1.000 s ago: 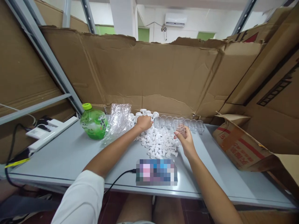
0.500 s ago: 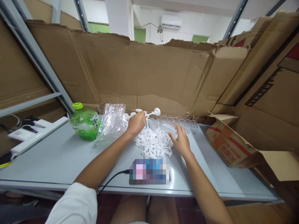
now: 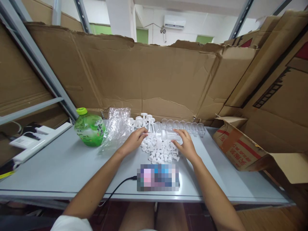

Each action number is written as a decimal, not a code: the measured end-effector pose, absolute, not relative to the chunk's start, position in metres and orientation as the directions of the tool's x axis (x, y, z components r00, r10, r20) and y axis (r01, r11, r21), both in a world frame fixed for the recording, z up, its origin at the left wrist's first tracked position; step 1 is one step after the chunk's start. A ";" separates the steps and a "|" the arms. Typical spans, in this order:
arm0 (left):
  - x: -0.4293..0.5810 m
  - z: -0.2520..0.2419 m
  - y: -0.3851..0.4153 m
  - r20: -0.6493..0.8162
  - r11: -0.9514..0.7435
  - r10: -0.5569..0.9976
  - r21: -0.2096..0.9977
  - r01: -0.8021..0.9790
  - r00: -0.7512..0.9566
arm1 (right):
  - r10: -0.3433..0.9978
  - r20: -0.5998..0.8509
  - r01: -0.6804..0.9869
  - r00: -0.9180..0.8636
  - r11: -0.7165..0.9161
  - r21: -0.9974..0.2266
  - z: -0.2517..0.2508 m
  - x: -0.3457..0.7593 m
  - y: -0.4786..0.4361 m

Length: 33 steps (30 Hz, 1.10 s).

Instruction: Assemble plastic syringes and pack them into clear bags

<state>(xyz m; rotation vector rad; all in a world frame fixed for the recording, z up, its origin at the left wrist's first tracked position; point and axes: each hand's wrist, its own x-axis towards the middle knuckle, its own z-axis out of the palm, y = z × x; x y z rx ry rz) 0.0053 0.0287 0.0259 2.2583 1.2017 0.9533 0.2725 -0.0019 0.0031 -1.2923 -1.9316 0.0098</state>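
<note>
My left hand (image 3: 134,139) pinches the thin end of a white plastic rod with a disc-shaped head (image 3: 157,134), held level over the pile. From the other side, my right hand (image 3: 186,144) grips a clear ribbed plastic cylinder (image 3: 172,135) between thumb and fingers. The rod's head meets the cylinder's left end; whether it sits inside or only touches, I cannot tell. Beneath them lies a pile of small white plastic caps (image 3: 161,150). Behind stand several more white disc-headed rods (image 3: 144,120) and a row of clear ribbed cylinders (image 3: 189,126).
A phone with a blurred screen (image 3: 157,177) and a black cable lies in front of the pile. To the left are a clear plastic bag (image 3: 116,125), a green drink bottle (image 3: 89,130) and a power strip (image 3: 40,139). An open cardboard box (image 3: 237,146) sits at right.
My left hand has brought the white rod down and turned its head toward the right. My right hand has closed on a clear ribbed cylinder, which now meets the rod.
</note>
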 end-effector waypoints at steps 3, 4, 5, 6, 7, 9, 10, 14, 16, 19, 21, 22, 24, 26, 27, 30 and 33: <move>0.008 0.021 0.021 0.351 -0.546 0.830 0.672 0.500 0.435 | 0.759 0.587 0.750 -0.281 0.555 -0.359 0.002 0.265 -0.006; 0.010 0.020 0.018 0.341 -0.544 0.825 0.696 0.469 0.450 | 0.751 0.581 0.741 -0.315 0.577 -0.345 0.002 0.261 -0.007; 0.013 0.018 0.015 0.333 -0.539 0.822 0.716 0.443 0.462 | 0.743 0.576 0.735 -0.341 0.593 -0.330 0.002 0.258 -0.009; 0.015 0.017 0.013 0.328 -0.533 0.821 0.731 0.425 0.467 | 0.735 0.574 0.732 -0.360 0.604 -0.315 0.001 0.256 -0.011; 0.017 0.016 0.011 0.321 -0.525 0.824 0.740 0.419 0.466 | 0.729 0.576 0.732 -0.370 0.610 -0.302 0.001 0.253 -0.012; 0.019 0.014 0.010 0.303 -0.499 0.839 0.760 0.418 0.451 | 0.723 0.584 0.735 -0.369 0.612 -0.293 0.000 0.250 -0.014; 0.019 0.014 0.010 0.294 -0.479 0.848 0.781 0.401 0.441 | 0.721 0.589 0.735 -0.365 0.611 -0.293 0.000 0.250 -0.015; 0.019 0.012 0.011 0.257 -0.361 0.868 0.914 0.185 0.425 | 0.694 0.618 0.749 -0.369 0.616 -0.244 -0.003 0.249 -0.015; 0.020 0.011 0.011 0.234 -0.300 0.873 0.950 0.092 0.427 | 0.666 0.645 0.774 -0.374 0.608 -0.180 -0.004 0.250 -0.014; 0.023 0.009 0.008 0.221 -0.263 0.880 0.964 0.044 0.421 | 0.634 0.678 0.793 -0.372 0.597 -0.124 -0.005 0.250 -0.014; 0.026 0.008 0.006 0.238 -0.279 0.883 0.959 0.045 0.404 | 0.626 0.684 0.784 -0.375 0.607 -0.126 -0.004 0.250 -0.014; 0.027 0.007 0.005 0.248 -0.290 0.885 0.956 0.049 0.395 | 0.621 0.687 0.780 -0.378 0.613 -0.125 -0.004 0.250 -0.015; 0.029 0.006 0.004 0.262 -0.302 0.891 0.952 0.051 0.372 | 0.602 0.701 0.789 -0.383 0.608 -0.091 -0.003 0.249 -0.016; 0.030 0.005 0.003 0.254 -0.282 0.899 0.959 0.027 0.357 | 0.581 0.717 0.819 -0.384 0.574 -0.026 -0.002 0.248 -0.017; 0.030 0.006 0.002 0.242 -0.262 0.903 0.965 0.008 0.356 | 0.573 0.724 0.835 -0.384 0.550 0.007 -0.002 0.247 -0.018; 0.030 0.008 0.001 0.189 -0.190 0.910 0.981 -0.032 0.368 | 0.555 0.735 0.860 -0.391 0.504 0.077 -0.003 0.246 -0.020; 0.030 0.009 -0.001 0.147 -0.142 0.915 0.989 -0.041 0.375 | 0.525 0.753 0.859 -0.397 0.501 0.104 -0.001 0.246 -0.022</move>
